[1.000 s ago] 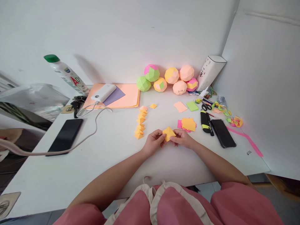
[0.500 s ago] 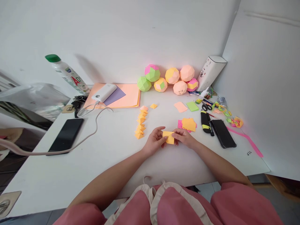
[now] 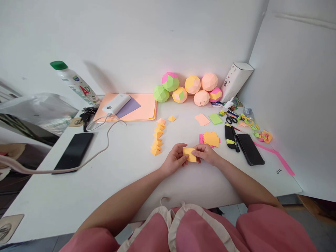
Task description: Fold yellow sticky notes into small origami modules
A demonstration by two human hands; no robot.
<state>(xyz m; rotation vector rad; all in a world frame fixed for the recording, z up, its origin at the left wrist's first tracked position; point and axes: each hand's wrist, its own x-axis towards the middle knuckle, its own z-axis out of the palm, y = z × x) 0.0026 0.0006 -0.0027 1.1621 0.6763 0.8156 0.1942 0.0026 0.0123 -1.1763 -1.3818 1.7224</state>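
Head cam: both hands are on one orange paper piece (image 3: 190, 154), at the middle of the white table (image 3: 126, 175) toward the near edge.
- left hand (image 3: 174, 160): pinching the piece's left edge, thumb on top, fingers curled under.
- right hand (image 3: 207, 154): pinching the right edge, fingers closed on it.
- the piece looks folded into a small rectangle. It sits low over the tabletop; can't tell whether it touches.

Around it:
- row of folded orange units (image 3: 157, 137) just left of the left hand, running away from the person. One more unit (image 3: 171, 118) lies apart at the far end.
- loose stack of orange and pink sticky notes (image 3: 210, 139) just beyond the right hand.
- peach note (image 3: 202, 119) and green note (image 3: 215, 119) farther back, side by side.
- black-and-yellow highlighter (image 3: 230, 136) and a dark phone (image 3: 250, 149) to the right, with scissors (image 3: 231, 119) behind them.
- paper polyhedron balls (image 3: 193, 84) clustered at the back wall.
- power bank (image 3: 116, 103) sits on peach paper sheets (image 3: 143, 106) at back left. Its cable (image 3: 105, 141) runs past a second black phone (image 3: 74, 151).
- green-capped bottle (image 3: 75, 83) at far left.
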